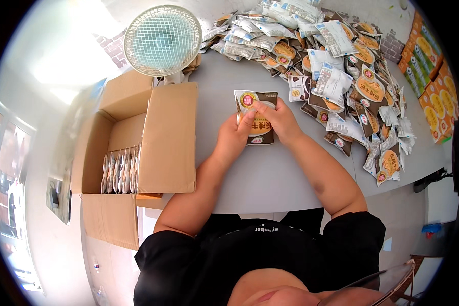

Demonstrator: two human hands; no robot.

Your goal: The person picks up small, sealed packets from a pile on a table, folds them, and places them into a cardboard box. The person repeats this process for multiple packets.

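Observation:
Over the grey table, a brown and white drink pouch (pixel 260 130) is held upright between both hands, its printed front facing up. My left hand (pixel 233 136) grips its left edge, thumb on the front. From the right side my right hand (pixel 282 121) holds it, with the thumb lying across the upper part of the pouch. The fingers behind the pouch are hidden. To the left stands an open cardboard box (pixel 167 137), with a row of similar pouches (pixel 120 171) packed on edge inside.
A large heap of loose pouches (pixel 333 84) spreads over the back and right of the grey table (pixel 250 186). Behind the box is a round fan (pixel 162 41) with a wire guard. Orange and green cartons (pixel 436 97) are stacked at the far right.

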